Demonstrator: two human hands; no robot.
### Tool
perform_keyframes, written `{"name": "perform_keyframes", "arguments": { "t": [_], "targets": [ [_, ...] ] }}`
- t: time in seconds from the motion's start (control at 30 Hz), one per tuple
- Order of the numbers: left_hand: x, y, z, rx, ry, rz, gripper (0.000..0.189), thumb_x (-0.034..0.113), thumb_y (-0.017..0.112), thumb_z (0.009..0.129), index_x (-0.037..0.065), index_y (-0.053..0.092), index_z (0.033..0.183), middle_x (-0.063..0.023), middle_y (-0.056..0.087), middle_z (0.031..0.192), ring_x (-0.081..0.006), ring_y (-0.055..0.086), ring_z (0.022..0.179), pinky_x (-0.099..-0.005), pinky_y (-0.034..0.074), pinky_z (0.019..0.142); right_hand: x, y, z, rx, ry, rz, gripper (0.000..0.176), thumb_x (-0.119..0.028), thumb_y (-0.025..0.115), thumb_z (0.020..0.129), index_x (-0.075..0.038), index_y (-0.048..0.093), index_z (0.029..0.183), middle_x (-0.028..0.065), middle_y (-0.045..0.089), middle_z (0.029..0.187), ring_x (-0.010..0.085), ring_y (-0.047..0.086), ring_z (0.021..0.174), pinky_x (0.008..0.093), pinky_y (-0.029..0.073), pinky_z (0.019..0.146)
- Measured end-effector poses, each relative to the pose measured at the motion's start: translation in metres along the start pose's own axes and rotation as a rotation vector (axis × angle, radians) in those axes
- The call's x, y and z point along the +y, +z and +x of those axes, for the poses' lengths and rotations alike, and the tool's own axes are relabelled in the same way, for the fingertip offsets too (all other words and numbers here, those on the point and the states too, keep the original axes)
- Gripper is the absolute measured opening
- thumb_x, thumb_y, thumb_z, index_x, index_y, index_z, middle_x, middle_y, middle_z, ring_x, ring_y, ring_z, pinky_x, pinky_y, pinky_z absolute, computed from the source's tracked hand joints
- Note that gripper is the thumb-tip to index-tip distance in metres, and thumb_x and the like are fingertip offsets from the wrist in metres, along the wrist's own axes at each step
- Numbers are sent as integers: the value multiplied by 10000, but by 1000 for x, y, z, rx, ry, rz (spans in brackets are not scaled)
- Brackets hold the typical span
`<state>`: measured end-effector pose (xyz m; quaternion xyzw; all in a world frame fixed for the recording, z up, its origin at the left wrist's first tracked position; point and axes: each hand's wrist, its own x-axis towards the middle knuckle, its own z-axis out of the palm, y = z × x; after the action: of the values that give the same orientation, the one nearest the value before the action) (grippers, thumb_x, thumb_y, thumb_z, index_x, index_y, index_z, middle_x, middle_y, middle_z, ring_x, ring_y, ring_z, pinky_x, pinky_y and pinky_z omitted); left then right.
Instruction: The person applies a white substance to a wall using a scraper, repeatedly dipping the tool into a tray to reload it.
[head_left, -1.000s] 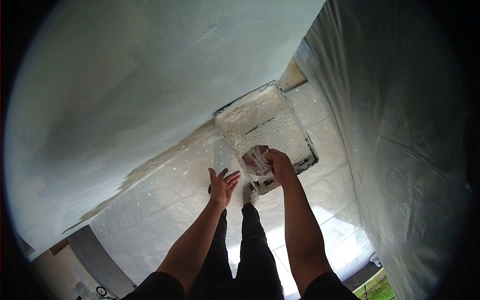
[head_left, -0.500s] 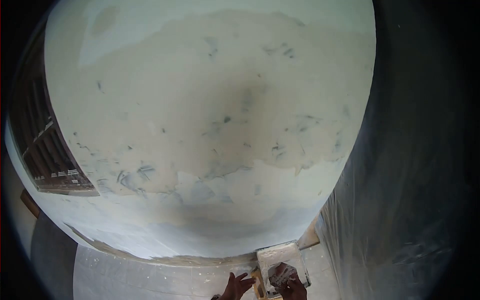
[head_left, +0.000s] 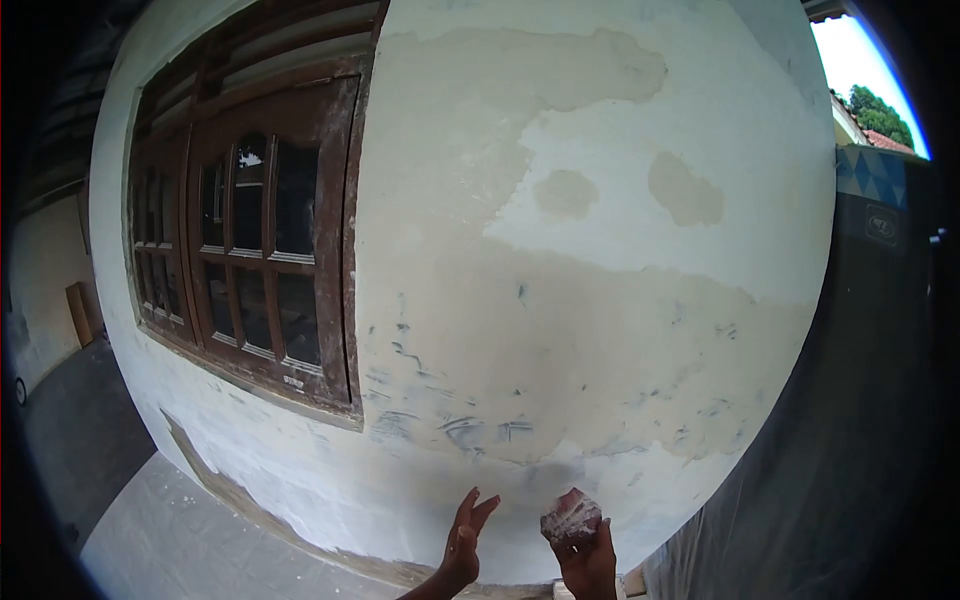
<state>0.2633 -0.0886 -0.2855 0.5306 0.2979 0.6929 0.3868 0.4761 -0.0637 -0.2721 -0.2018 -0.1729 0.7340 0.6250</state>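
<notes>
Slab (head_left: 571, 515), angular, reddish-brown, smeared white, is before the wall (head_left: 590, 340), lower edge pinched by the right hand (head_left: 589, 564); left hand (head_left: 463, 545) spreads empty; tray (head_left: 561, 591) barely shows, contents hidden.

Two grips (head_left: 463, 550) (head_left: 588, 570), one smeared piece (head_left: 571, 516), one window (head_left: 260, 258)

White-smeared scraper (head_left: 571, 515), matt wall (head_left: 590, 340)
</notes>
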Motion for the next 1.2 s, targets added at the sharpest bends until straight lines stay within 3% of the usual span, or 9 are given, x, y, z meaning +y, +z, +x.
{"name": "perform_keyframes", "arguments": {
  "t": [0.23,0.43,0.5,0.53,0.57,0.63,0.77,0.97,1.2],
  "targets": [
    [132,-101,106,-181,535,333,1085,788,236,913,-84,88,1542,-312,362,1521,-388,334,1449,-496,189,1187,32,190,45,-222,-209,-93,373,-361,445,1025,-63,593,1194,89,699,1087,270,681,995,467,575,899],
    [207,-123,180,-355,775,661,1229,869,364,821,-85,78,1543,-311,217,1581,-418,256,1477,-534,193,1196,4,294,57,-461,-716,-311,290,-199,610,958,29,658,1130,109,678,1074,196,669,962,415,569,912],
    [214,-128,194,-386,879,883,1253,867,429,799,-91,102,1536,-319,200,1580,-444,231,1476,-554,212,1192,-9,318,59,-454,-1035,-767,296,-134,626,945,57,671,1165,143,680,1174,233,659,1081,397,536,969],
    [214,-129,201,-382,889,880,1253,867,429,799,-91,102,1536,-319,200,1580,-444,231,1476,-554,212,1192,-16,321,70,-502,-1166,-885,382,-82,675,887,37,649,1249,184,638,1302,301,598,1239,384,489,1027],
    [212,-130,210,-377,941,949,1259,881,421,788,-80,107,1539,-309,210,1581,-440,231,1478,-550,206,1193,-25,328,73,-509,-1174,-884,382,-82,675,887,37,649,1249,184,638,1302,301,598,1239,384,489,1027],
    [214,-131,224,-373,1000,1024,1266,894,413,777,-69,113,1543,-300,220,1582,-436,231,1481,-546,200,1195,-42,340,79,-546,-1667,-1433,443,-77,732,816,-6,667,1248,198,608,1348,344,510,1344,405,459,1067],
    [222,-121,244,-383,1077,1139,1232,839,497,794,-102,160,1515,-343,231,1555,-481,265,1451,-573,239,1176,-63,341,105,-595,-1923,-1588,532,-108,807,724,-34,681,1236,187,595,1364,352,507,1340,413,461,1075],
    [220,-96,252,-344,1093,1136,1274,849,546,752,-115,182,1502,-354,255,1538,-509,271,1438,-589,237,1168,-90,344,133,-820,-2047,-1785,543,-128,830,695,-36,694,1212,168,605,1353,349,512,1332,435,453,1092],
    [206,-90,263,-302,1074,1194,1313,863,572,714,-131,197,1488,-376,256,1524,-524,283,1427,-600,239,1159,-101,342,150,-816,-2125,-1905,478,-192,790,752,-69,695,1204,127,599,1361,285,533,1310,399,476,1074]
  ]
}}
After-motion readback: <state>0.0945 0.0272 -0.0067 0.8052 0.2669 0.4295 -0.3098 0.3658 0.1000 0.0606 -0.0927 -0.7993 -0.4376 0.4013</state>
